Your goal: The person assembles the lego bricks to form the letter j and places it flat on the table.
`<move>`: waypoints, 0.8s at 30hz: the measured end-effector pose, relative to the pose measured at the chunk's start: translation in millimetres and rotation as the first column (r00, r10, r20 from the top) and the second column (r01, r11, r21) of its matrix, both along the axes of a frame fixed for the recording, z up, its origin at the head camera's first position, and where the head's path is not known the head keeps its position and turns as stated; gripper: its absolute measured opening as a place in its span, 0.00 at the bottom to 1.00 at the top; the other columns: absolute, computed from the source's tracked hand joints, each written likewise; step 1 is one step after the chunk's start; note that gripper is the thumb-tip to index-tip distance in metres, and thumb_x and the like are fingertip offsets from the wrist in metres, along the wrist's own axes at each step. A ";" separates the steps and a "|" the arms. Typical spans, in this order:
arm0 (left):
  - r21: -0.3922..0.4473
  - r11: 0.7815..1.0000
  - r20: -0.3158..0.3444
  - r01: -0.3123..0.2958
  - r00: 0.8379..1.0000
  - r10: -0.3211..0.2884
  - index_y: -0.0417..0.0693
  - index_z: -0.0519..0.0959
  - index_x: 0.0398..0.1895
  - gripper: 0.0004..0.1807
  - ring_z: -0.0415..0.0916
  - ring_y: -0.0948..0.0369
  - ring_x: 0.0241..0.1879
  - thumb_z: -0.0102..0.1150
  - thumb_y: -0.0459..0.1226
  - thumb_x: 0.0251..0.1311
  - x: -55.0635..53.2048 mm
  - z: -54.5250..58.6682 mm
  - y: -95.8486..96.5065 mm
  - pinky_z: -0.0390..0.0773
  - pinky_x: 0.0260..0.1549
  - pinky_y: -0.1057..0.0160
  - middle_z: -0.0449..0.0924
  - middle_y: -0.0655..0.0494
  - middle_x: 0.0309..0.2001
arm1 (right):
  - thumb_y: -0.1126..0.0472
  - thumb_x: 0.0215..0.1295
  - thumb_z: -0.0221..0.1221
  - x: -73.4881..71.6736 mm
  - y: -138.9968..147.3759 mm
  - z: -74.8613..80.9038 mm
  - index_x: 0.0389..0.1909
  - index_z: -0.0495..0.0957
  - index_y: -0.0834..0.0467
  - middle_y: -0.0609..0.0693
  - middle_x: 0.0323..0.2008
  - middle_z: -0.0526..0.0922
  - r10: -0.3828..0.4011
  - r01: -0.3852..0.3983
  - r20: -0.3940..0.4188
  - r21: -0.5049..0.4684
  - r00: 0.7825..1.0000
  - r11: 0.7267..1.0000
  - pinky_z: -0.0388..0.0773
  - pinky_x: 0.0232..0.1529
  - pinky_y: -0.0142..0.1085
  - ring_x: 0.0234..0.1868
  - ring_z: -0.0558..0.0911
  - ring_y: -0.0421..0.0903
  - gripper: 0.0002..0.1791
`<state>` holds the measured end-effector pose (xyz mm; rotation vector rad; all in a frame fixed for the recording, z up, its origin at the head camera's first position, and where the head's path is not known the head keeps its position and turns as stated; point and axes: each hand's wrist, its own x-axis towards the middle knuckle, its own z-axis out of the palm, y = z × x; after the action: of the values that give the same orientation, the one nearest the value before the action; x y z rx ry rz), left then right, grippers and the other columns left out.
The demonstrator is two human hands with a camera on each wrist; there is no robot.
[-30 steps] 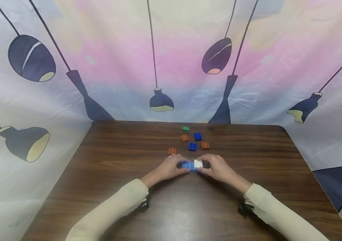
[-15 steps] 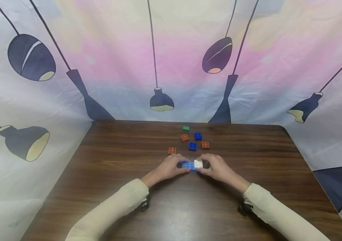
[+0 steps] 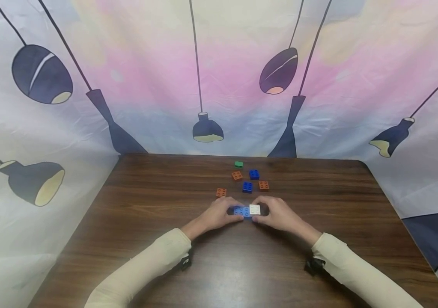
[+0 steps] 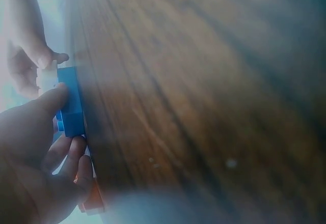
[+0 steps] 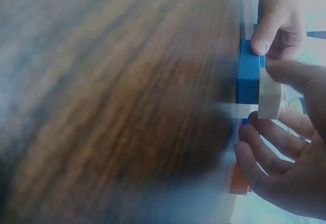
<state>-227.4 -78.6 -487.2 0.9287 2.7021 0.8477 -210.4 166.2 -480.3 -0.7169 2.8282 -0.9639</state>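
Note:
Near the middle of the table, a long blue toy building brick [image 3: 241, 211] lies between the two hands. A white building brick [image 3: 255, 209] with studs on top sits on its right end; the right wrist view shows this white brick [image 5: 270, 95] resting against the blue one's studded side. My left hand [image 3: 220, 212] grips the blue brick's left part, thumb on the near side and fingers at the far side and end. With thumb and fingers, my right hand [image 3: 278, 212] pinches the white brick from near and far sides.
Beyond the hands lie loose bricks: a green one [image 3: 239, 164], two dark blue ones, one of them nearer [image 3: 247, 187], and three orange ones, the closest [image 3: 221, 192] just past the left fingers. A printed cloth [image 3: 157, 85] hangs behind the brown table [image 3: 157, 184].
The right thumb has shifted slightly down off the white brick's top, so its studs show more fully. Both hands otherwise keep their place, and the loose bricks lie as before.

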 end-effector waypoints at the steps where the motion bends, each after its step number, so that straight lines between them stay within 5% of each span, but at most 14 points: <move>1: 0.001 1.000 0.003 -0.001 1.000 0.001 0.53 0.83 0.59 0.22 0.77 0.61 0.54 0.66 0.50 0.66 0.1 0.0 -0.1 0.75 0.56 0.55 0.84 0.59 0.54 | 0.53 0.60 0.73 -0.3 0.2 0.0 0.51 0.82 0.51 0.44 0.45 0.86 0.002 -0.002 0.005 0.001 1.000 1.000 0.80 0.49 0.47 0.46 0.82 0.42 0.19; 8: 0.002 1.000 -0.002 0.002 1.000 -0.002 0.53 0.83 0.60 0.22 0.77 0.61 0.53 0.66 0.49 0.66 0.4 0.8 -0.5 0.76 0.56 0.55 0.84 0.58 0.54 | 0.50 0.56 0.76 -2.3 -1.1 -2.3 0.55 0.81 0.54 0.47 0.48 0.86 0.012 -0.012 0.046 -0.018 0.999 1.000 0.81 0.48 0.44 0.47 0.83 0.43 0.27; 24: -0.014 0.999 0.009 0.040 0.999 -0.040 0.53 0.81 0.62 0.24 0.77 0.62 0.54 0.66 0.51 0.66 -2.2 4.9 -3.1 0.76 0.56 0.56 0.83 0.58 0.55 | 0.56 0.57 0.75 -5.7 -7.8 -7.3 0.49 0.84 0.56 0.46 0.43 0.86 -0.014 0.016 0.050 -0.030 0.999 0.999 0.81 0.43 0.40 0.41 0.82 0.40 0.20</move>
<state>-229.6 -81.7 -482.4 0.9703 2.6687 0.8214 -216.1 158.4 -487.7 -0.6655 2.7860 -1.0139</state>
